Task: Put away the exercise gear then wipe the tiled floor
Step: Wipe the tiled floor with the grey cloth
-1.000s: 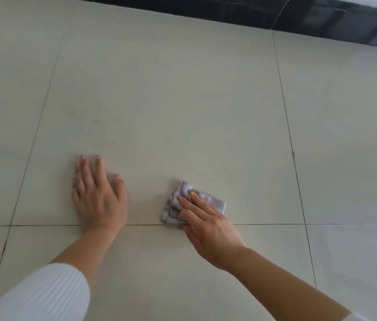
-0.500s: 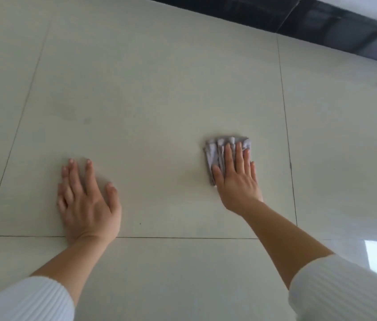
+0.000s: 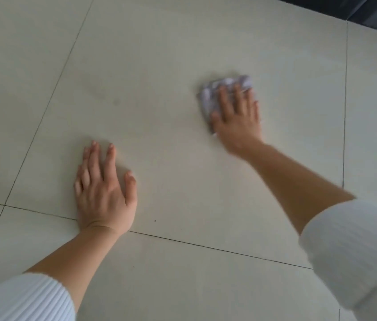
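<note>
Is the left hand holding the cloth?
No, the left hand lies flat on the bare tiled floor, while the cloth sits under the right hand, fingers straight.

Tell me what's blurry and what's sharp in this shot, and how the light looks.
Head view: the right hand and the cloth it presses are smeared by motion blur, as is the right sleeve; the left hand, flat on the tiled floor, is sharp, with a soft shadow beside its fingers; the light is diffuse and even, with no hard glare.
</note>
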`<state>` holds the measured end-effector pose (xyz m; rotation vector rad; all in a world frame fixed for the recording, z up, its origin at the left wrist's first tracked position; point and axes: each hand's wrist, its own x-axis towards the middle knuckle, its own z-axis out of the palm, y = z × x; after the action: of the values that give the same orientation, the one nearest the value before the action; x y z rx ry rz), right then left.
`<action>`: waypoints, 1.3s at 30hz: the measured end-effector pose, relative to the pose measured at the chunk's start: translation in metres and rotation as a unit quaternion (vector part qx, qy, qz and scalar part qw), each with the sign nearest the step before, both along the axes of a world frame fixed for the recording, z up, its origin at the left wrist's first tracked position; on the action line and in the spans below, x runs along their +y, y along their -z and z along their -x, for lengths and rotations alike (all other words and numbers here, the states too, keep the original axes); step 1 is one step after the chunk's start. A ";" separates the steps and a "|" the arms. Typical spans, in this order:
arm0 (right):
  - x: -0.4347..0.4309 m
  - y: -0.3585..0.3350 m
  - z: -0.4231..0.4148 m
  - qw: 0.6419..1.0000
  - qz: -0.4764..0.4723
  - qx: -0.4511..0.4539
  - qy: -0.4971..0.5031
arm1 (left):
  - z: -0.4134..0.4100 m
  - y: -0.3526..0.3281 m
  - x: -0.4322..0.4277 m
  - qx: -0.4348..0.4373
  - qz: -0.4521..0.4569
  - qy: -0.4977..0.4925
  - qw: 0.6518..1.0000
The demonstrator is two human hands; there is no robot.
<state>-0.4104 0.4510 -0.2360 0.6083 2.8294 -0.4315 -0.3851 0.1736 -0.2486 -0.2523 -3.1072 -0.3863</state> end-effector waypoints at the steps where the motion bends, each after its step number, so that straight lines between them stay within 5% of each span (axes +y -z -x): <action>1: -0.022 0.000 -0.011 0.998 0.004 0.010 -0.056 | 0.000 -0.001 0.002 -0.002 0.000 0.000 1.000; 5: -0.066 -0.006 -0.082 0.963 -0.008 0.009 -0.268 | -0.001 -0.004 0.002 -0.019 0.006 -0.001 1.000; 7: -0.045 -0.006 -0.101 0.959 -0.052 -0.008 -0.279 | -0.002 -0.005 0.000 -0.023 0.016 -0.002 1.000; 14: 0.043 -0.008 -0.031 0.995 -0.024 -0.016 0.097 | 0.000 -0.008 0.004 -0.032 0.032 -0.001 0.999; 18: 0.042 -0.004 0.054 0.988 -0.016 -0.021 0.150 | 0.000 -0.008 0.004 -0.034 0.034 0.001 0.999; 26: -0.096 -0.005 0.137 0.992 -0.005 -0.012 -0.127 | 0.003 -0.008 0.001 -0.032 0.034 0.003 0.999; 33: -0.091 -0.011 0.067 0.919 -0.054 0.009 -0.391 | 0.002 -0.007 0.000 -0.030 0.032 0.003 0.999; 35: -0.063 -0.008 0.047 0.936 -0.089 0.006 -0.342 | 0.003 -0.007 0.001 -0.030 0.030 0.004 0.999; 39: -0.026 -0.002 0.020 0.993 -0.084 -0.002 -0.081 | 0.003 -0.005 0.002 -0.033 0.030 0.006 0.999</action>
<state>-0.4303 0.4252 -0.2336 0.4026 2.9029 -0.1660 -0.3884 0.1755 -0.2437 -0.2638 -3.1865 -0.3091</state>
